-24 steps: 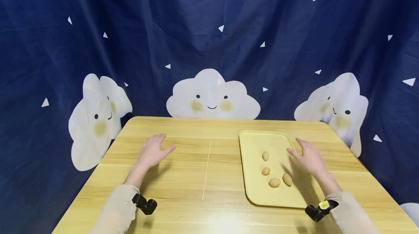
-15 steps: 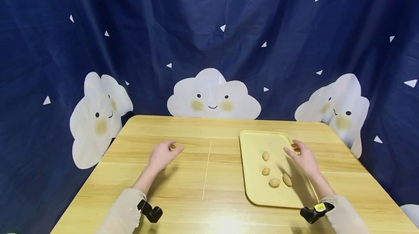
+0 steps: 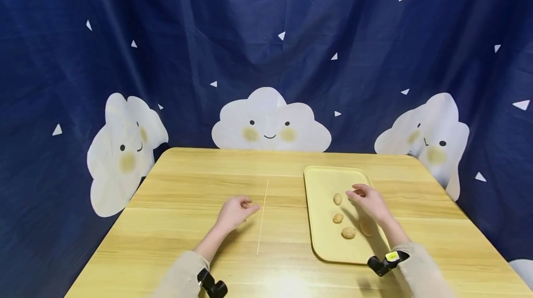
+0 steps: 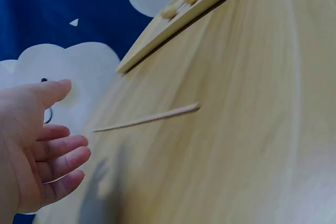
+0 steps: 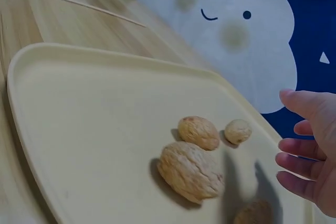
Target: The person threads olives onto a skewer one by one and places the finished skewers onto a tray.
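Observation:
A thin, pale wooden stick (image 3: 262,220) lies lengthwise on the table, left of the tray. My left hand (image 3: 234,214) hovers just left of it, holding nothing. Its fingers are loosely bent in the left wrist view, apart from the stick (image 4: 152,118). A shallow cream tray (image 3: 325,249) carries several wrinkled tan nuts in their shells, among them a large nut (image 3: 349,232) and a smaller nut (image 3: 338,218). Over the tray's right side is my right hand (image 3: 369,203), also holding nothing, its relaxed fingers above the nuts. It partly covers the rightmost nut (image 3: 365,227).
The wooden table (image 3: 187,164) reaches back to a dark blue curtain (image 3: 266,48) printed with smiling clouds. A black wrist camera (image 3: 213,285) sits on the left sleeve, another wrist camera (image 3: 385,263) on the right sleeve. The tray has a low raised rim.
My left hand has moved right and toward me, close to the stick. My right hand has moved left over the tray, its fingers bending a little. Stick, tray and nuts stay put.

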Demonstrator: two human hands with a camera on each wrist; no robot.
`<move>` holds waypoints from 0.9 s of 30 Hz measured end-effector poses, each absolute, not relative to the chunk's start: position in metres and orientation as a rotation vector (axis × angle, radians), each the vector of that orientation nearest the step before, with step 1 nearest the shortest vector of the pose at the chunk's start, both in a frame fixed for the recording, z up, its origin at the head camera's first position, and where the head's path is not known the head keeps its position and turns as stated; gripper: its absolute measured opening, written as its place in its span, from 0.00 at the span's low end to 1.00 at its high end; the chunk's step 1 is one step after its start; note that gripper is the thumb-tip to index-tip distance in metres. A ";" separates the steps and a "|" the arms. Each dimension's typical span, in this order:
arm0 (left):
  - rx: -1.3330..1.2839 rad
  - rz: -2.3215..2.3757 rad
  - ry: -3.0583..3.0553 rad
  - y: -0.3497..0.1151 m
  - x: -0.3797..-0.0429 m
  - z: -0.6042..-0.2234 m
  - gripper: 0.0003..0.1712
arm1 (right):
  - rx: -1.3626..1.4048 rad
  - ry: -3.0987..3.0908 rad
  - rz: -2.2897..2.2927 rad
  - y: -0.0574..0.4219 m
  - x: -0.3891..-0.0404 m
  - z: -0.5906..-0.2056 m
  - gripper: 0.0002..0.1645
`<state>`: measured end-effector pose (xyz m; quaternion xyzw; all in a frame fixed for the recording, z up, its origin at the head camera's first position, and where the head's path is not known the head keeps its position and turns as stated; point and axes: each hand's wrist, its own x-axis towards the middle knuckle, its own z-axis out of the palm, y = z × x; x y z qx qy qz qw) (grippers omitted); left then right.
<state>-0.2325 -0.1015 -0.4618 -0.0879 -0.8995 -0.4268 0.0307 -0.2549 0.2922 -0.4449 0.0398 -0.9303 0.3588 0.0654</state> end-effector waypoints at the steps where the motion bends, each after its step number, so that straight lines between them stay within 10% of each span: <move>1: -0.269 -1.334 -2.766 -0.098 -0.232 -0.463 0.26 | 0.113 -2.808 1.096 0.291 -0.256 -0.446 0.31; 27: -0.076 -0.973 -2.783 -0.056 -0.228 -0.481 0.15 | 0.083 -2.824 1.259 0.278 -0.273 -0.473 0.26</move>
